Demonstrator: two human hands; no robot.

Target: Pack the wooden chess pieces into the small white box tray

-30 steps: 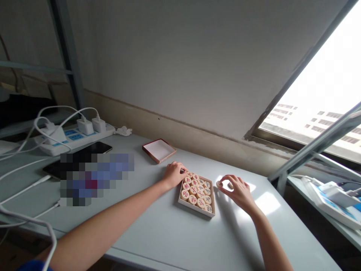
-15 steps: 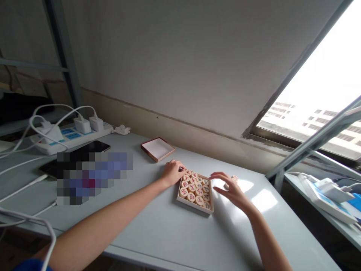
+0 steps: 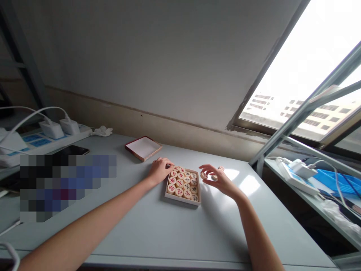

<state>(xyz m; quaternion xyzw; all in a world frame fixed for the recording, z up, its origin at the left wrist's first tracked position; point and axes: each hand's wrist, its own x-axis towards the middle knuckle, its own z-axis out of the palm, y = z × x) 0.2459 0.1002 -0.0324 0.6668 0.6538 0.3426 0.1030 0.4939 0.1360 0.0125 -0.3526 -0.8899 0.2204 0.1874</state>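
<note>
A shallow open box [image 3: 183,200] sits on the desk, packed with rows of round Chinese chess pieces [image 3: 179,183] marked in red and dark characters. My left hand [image 3: 159,171] is closed at the box's far left corner, fingers over its edge; a small dark spot under the fingertips is unclear. Just right of the box, my right hand [image 3: 221,182] has a single chess piece [image 3: 203,175] between thumb and fingers, close above or at the desk. Two more pieces lie behind that hand, one chess piece [image 3: 221,168] showing past the knuckles.
The box lid [image 3: 144,148] lies inside-up behind my left hand. At left are a power strip [image 3: 60,139] with white chargers, a phone [image 3: 73,150] and a blurred-out item [image 3: 70,184]. A metal bed frame [image 3: 284,131] and a lower shelf bound the right side.
A chess piece now shows between my right thumb and fingers, where none was visible before. My left hand stays at the box corner. The view has shifted to the right.
</note>
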